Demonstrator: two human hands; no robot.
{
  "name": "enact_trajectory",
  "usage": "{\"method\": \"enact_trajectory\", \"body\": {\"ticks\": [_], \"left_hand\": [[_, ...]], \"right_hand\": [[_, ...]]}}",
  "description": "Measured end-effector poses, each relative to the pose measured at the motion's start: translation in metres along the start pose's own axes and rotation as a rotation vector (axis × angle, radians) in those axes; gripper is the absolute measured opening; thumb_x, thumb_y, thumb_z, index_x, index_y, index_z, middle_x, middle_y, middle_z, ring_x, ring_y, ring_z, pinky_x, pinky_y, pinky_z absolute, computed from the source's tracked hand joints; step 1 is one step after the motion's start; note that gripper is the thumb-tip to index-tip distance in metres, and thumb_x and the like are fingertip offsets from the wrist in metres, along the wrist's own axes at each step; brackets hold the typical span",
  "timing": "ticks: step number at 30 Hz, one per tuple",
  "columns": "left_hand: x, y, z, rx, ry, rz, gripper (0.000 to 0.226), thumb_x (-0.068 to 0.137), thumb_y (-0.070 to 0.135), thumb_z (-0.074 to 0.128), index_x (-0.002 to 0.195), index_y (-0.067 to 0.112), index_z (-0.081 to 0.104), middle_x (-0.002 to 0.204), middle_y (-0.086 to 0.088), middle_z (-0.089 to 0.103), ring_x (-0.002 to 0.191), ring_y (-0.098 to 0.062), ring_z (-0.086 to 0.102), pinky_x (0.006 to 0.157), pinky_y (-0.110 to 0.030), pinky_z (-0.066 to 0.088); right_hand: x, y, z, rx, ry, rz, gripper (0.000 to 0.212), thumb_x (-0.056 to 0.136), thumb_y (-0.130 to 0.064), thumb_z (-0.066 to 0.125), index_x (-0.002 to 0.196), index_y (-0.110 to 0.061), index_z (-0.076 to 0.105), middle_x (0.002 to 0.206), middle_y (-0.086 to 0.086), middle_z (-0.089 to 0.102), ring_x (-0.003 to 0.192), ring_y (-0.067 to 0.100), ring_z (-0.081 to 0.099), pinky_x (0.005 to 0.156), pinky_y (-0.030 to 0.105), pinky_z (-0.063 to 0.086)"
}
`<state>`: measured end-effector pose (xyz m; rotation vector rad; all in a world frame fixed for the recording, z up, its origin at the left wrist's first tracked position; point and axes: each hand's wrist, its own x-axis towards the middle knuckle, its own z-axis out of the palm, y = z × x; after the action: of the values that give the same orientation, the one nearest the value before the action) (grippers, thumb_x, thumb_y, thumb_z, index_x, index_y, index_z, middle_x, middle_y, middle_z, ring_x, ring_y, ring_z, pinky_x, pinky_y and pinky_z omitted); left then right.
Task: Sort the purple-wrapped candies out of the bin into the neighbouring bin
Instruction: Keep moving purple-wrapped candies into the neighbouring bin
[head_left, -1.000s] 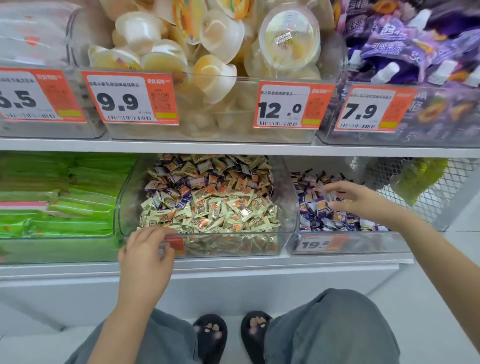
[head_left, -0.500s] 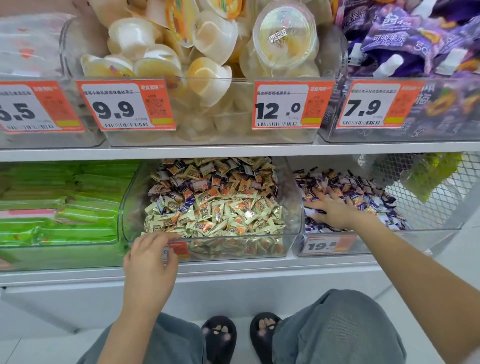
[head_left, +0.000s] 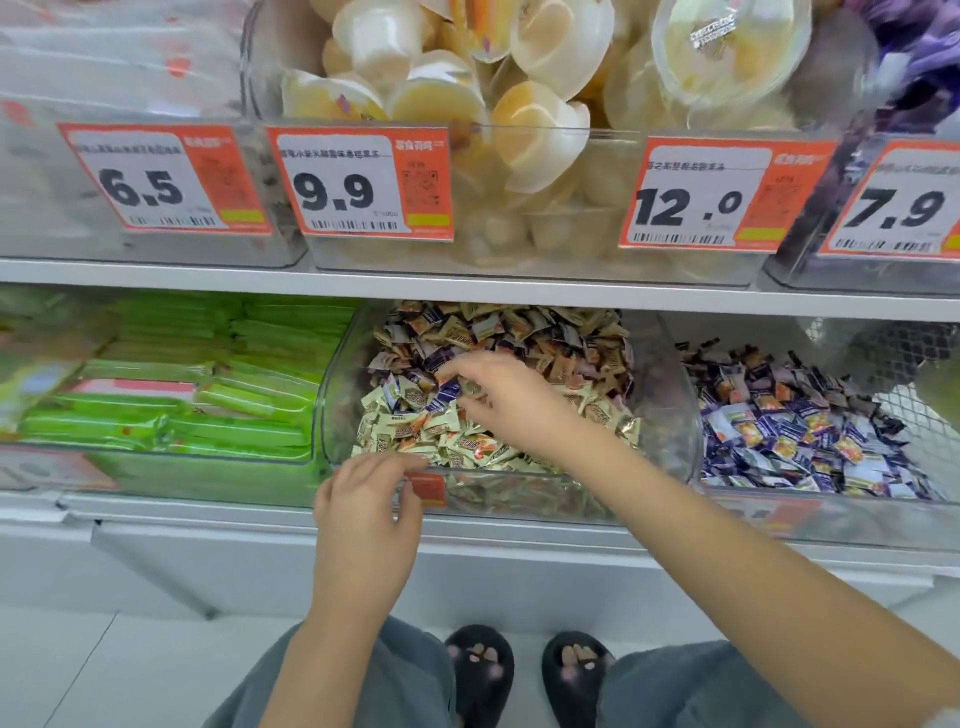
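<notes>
Bright, even overhead store light; soft shadows only. Motion blur smears left and right edges; price tags (head_left: 358, 182) mid-frame readable. Wide-angle bowing at margins.

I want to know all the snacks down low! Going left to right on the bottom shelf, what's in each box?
Green packets → middle bin of cream-wrapped candies with some purple ones mixed in, where the right hand is reaching → right bin of purple-wrapped candies.
</notes>
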<state>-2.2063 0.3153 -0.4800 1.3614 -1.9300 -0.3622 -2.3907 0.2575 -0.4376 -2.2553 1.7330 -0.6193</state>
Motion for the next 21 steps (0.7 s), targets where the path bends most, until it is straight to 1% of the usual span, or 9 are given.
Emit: {"method": "enact_trajectory", "body": {"ticks": [2, 5, 7, 9, 11, 13, 16, 20, 21], "left_hand": [[0.001, -0.001, -0.001, -0.009, -0.001, 0.003, 0.033, 0.074, -0.009, 0.067, 0.092, 0.018, 0.071, 0.095, 0.005, 0.068, 0.098, -0.025, 0.061, 0.086, -0.051, 0.045], [0.002, -0.004, -0.002, -0.005, -0.009, 0.013, 0.032, 0.075, -0.007, 0.067, 0.090, 0.021, 0.071, 0.095, 0.009, 0.068, 0.099, -0.020, 0.061, 0.086, -0.045, 0.043], [0.004, -0.007, -0.002, -0.006, -0.011, 0.018, 0.032, 0.075, -0.006, 0.068, 0.089, 0.022, 0.071, 0.094, 0.011, 0.068, 0.098, -0.018, 0.060, 0.085, -0.042, 0.042], [0.007, -0.008, -0.002, -0.013, -0.022, 0.012, 0.031, 0.075, -0.005, 0.068, 0.090, 0.023, 0.071, 0.092, 0.013, 0.067, 0.096, -0.015, 0.059, 0.084, -0.038, 0.039], [0.011, -0.010, -0.003, -0.031, -0.036, 0.001, 0.030, 0.076, -0.003, 0.067, 0.090, 0.023, 0.071, 0.091, 0.016, 0.066, 0.095, -0.014, 0.059, 0.084, -0.040, 0.041], [0.013, -0.010, -0.003, -0.059, -0.047, -0.009, 0.028, 0.077, -0.002, 0.067, 0.090, 0.023, 0.071, 0.089, 0.017, 0.066, 0.094, -0.014, 0.059, 0.086, -0.046, 0.044], [0.014, -0.010, -0.003, -0.092, -0.049, -0.015, 0.026, 0.077, -0.002, 0.067, 0.089, 0.021, 0.071, 0.088, 0.017, 0.064, 0.094, -0.016, 0.058, 0.085, -0.051, 0.046], [0.012, -0.010, -0.006, -0.135, -0.062, -0.007, 0.025, 0.079, 0.000, 0.064, 0.091, 0.020, 0.070, 0.090, 0.019, 0.059, 0.098, -0.015, 0.057, 0.086, -0.051, 0.046], [0.012, -0.011, -0.007, -0.140, -0.068, -0.004, 0.024, 0.079, 0.001, 0.062, 0.092, 0.020, 0.070, 0.090, 0.019, 0.059, 0.098, -0.015, 0.057, 0.086, -0.051, 0.045]], "right_hand": [[0.035, 0.000, 0.011, -0.020, -0.069, 0.038, 0.050, 0.092, -0.022, 0.060, 0.139, -0.023, 0.044, 0.140, 0.003, 0.050, 0.121, 0.020, 0.051, 0.100, 0.035, 0.044], [0.072, 0.010, 0.024, -0.175, -0.169, 0.026, 0.083, 0.080, -0.031, 0.074, 0.148, -0.026, 0.028, 0.154, 0.003, 0.027, 0.136, 0.026, 0.034, 0.108, 0.036, 0.031], [0.087, 0.016, 0.030, -0.236, -0.222, 0.035, 0.107, 0.068, -0.033, 0.084, 0.149, -0.037, 0.015, 0.159, 0.000, 0.013, 0.137, 0.029, 0.033, 0.105, 0.041, 0.036], [0.099, 0.017, 0.034, -0.228, -0.258, 0.027, 0.122, 0.059, -0.032, 0.089, 0.147, -0.046, 0.005, 0.159, -0.005, 0.006, 0.132, 0.029, 0.041, 0.095, 0.041, 0.045], [0.109, 0.017, 0.039, -0.231, -0.276, 0.003, 0.123, 0.058, -0.037, 0.089, 0.146, -0.047, 0.004, 0.159, -0.006, 0.007, 0.131, 0.028, 0.043, 0.092, 0.038, 0.048], [0.115, 0.017, 0.041, -0.190, -0.251, 0.008, 0.119, 0.058, -0.041, 0.088, 0.148, -0.041, 0.009, 0.159, -0.003, 0.012, 0.135, 0.027, 0.038, 0.100, 0.037, 0.042], [0.115, 0.019, 0.042, -0.175, -0.248, 0.031, 0.113, 0.061, -0.038, 0.086, 0.150, -0.029, 0.017, 0.158, 0.000, 0.015, 0.139, 0.027, 0.032, 0.107, 0.036, 0.032], [0.110, 0.027, 0.034, -0.268, -0.385, 0.038, 0.100, 0.070, -0.035, 0.082, 0.149, -0.025, 0.022, 0.157, 0.002, 0.019, 0.137, 0.027, 0.034, 0.098, 0.031, 0.039], [0.108, 0.027, 0.032, -0.283, -0.394, 0.042, 0.097, 0.071, -0.036, 0.081, 0.148, -0.025, 0.023, 0.157, 0.002, 0.020, 0.136, 0.027, 0.034, 0.099, 0.032, 0.039]]}}
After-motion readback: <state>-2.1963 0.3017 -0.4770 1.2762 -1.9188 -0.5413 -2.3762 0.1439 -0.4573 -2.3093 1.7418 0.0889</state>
